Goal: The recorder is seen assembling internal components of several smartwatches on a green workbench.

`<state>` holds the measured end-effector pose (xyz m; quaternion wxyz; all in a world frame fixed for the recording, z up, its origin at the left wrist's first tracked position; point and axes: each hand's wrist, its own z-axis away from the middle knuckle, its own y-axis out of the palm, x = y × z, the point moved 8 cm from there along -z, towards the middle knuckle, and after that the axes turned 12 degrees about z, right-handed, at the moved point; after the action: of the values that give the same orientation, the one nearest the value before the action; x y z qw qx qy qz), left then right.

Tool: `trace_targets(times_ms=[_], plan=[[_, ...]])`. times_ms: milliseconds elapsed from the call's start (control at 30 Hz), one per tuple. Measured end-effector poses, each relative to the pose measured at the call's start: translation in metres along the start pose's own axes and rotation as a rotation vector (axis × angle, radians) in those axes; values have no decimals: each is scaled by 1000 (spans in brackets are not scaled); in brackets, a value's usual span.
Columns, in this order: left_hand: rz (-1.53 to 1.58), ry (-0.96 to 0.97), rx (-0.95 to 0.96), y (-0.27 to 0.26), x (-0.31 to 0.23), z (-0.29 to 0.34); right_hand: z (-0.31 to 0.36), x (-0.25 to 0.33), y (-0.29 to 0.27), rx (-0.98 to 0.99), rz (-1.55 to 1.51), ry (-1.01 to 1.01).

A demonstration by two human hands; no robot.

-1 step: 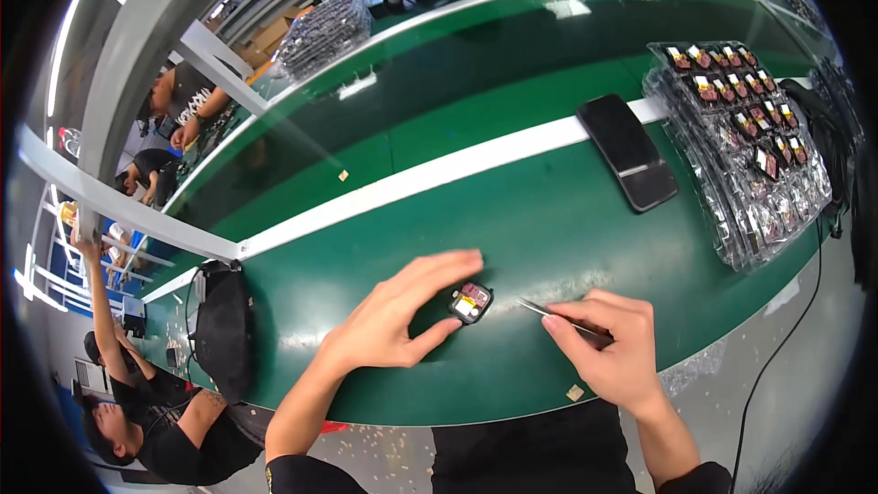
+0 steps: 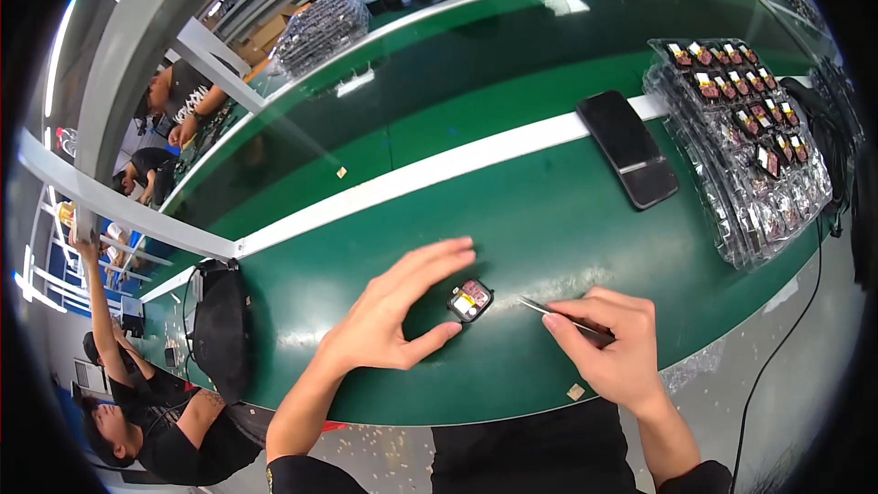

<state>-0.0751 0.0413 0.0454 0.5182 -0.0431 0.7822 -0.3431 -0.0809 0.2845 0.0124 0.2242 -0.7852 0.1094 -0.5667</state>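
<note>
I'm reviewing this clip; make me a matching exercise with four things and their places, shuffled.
Things:
1. black bag
2. tweezers
3. small dark device with exposed insides
4. clear plastic trays

Places:
A. stacked toward the picture's right side
B. lying on the green table between the left hand and the right hand
C. at the picture's left, beyond the left hand
D. held in the right hand

Pairs: 1-C, 2-D, 3-B, 4-A
</note>
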Motion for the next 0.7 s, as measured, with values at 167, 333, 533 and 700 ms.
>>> trace_targets(times_ms=[167,333,533,700], plan=[[-98,-22,-155,-3,3,10,3,0,-1,-19,40,36],[-207,-96,-23,8,21,14,3,1,3,-4,68,22],[8,-46,10,23,12,16,0,-3,6,108,-59,64],[-21,-25,34,29,11,15,-9,1,17,268,-148,82]])
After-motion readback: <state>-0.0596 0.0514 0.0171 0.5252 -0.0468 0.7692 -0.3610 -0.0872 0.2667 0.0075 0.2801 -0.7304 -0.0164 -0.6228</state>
